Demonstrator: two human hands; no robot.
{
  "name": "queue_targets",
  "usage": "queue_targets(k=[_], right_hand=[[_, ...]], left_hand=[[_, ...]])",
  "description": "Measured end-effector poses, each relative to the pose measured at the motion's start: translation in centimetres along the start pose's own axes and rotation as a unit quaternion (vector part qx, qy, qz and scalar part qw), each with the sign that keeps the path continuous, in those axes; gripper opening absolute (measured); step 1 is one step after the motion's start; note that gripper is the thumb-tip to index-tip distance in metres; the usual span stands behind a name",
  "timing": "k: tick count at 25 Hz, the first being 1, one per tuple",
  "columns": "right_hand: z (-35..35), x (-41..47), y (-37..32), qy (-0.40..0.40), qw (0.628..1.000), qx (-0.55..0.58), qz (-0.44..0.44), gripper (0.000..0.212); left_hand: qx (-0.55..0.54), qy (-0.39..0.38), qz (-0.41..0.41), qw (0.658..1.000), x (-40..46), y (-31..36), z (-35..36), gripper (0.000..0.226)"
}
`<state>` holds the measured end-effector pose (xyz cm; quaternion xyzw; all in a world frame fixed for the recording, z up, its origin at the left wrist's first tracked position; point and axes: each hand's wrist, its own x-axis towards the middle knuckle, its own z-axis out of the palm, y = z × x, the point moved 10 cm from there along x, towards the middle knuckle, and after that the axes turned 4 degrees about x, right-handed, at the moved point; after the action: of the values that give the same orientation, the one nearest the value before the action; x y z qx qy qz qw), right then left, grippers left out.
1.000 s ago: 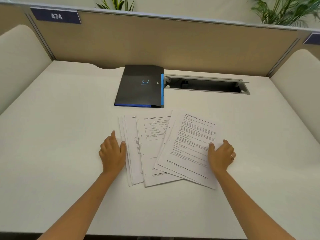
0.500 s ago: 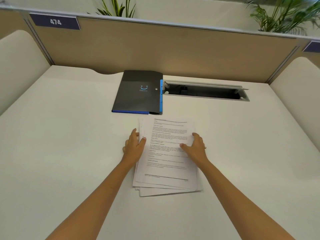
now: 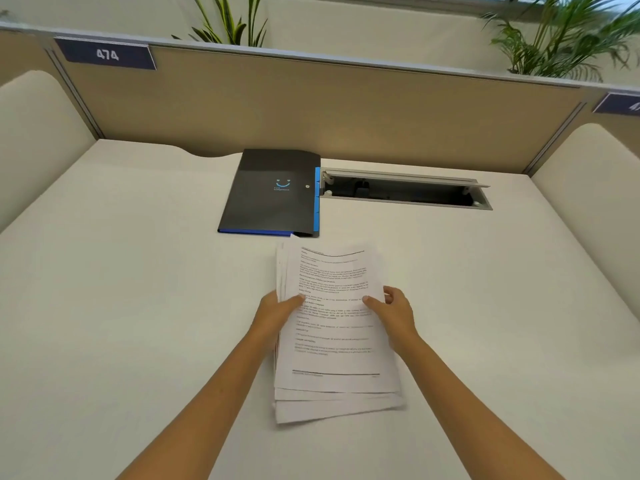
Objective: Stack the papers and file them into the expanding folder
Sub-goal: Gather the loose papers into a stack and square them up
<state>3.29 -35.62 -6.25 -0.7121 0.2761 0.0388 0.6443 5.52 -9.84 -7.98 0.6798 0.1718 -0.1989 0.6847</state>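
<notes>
Several printed white papers [image 3: 332, 334] form one loose pile on the white desk, their lower edges still fanned out. My left hand [image 3: 277, 311] grips the pile's left edge, thumb on top of the upper sheet. My right hand [image 3: 394, 311] grips the right edge the same way. The pile's far end looks slightly raised off the desk. Just beyond it lies the black expanding folder [image 3: 273, 195], closed and flat, with blue tabs along its right side and a blue smile logo on its cover.
An open cable tray slot [image 3: 401, 190] is sunk into the desk [image 3: 121, 306] right of the folder. A tan partition [image 3: 311, 109] closes the back, padded cream side panels [image 3: 31, 140] flank both sides. Plants stand behind the partition.
The papers were spread in a fan a second ago; both hands pushed them together into one pile, and now hold it by its side edges.
</notes>
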Motion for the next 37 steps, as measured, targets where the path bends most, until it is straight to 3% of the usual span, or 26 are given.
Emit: queue_targets(k=[3, 5, 10, 13, 16, 21, 27, 32, 37], right_hand=[[0.8, -1.0, 0.1, -0.083, 0.990, 0.105, 0.049, 0.041], [1.2, -1.9, -1.6, -0.123, 0.985, 0.114, 0.037, 0.042], [0.3, -4.7, -11.0, -0.103, 0.975, 0.139, -0.142, 0.036], [0.1, -7.0, -15.7, -0.099, 0.959, 0.103, -0.243, 0.026], [0.3, -8.1, -17.1, -0.091, 0.955, 0.094, -0.267, 0.025], [-0.1, -8.4, -18.6, -0.053, 0.956, 0.104, -0.271, 0.021], [-0.6, -7.9, -21.3, -0.016, 0.952, 0.115, -0.283, 0.044], [-1.3, -6.7, -22.0, -0.003, 0.950, 0.112, -0.290, 0.045], [-0.2, -4.6, -19.0, -0.054, 0.958, 0.095, -0.267, 0.016]], left_hand=[[-0.003, -0.028, 0.027, 0.999, -0.8, 1.3, 0.6, 0.030], [-0.022, -0.054, 0.063, 0.996, -1.5, 3.7, 1.0, 0.029], [-0.033, -0.122, 0.209, 0.970, -4.5, 13.2, 1.6, 0.029], [-0.027, -0.108, 0.277, 0.954, -6.4, 17.4, 1.4, 0.024], [0.001, -0.093, 0.302, 0.949, -7.0, 18.9, 1.2, 0.017], [0.040, -0.045, 0.339, 0.939, -7.8, 22.1, 1.1, 0.029], [0.097, 0.003, 0.361, 0.928, -7.9, 25.5, 2.4, 0.041], [0.085, -0.019, 0.370, 0.925, -7.6, 25.9, 2.6, 0.027], [0.104, -0.073, 0.364, 0.923, -5.8, 22.5, 2.8, 0.028]])
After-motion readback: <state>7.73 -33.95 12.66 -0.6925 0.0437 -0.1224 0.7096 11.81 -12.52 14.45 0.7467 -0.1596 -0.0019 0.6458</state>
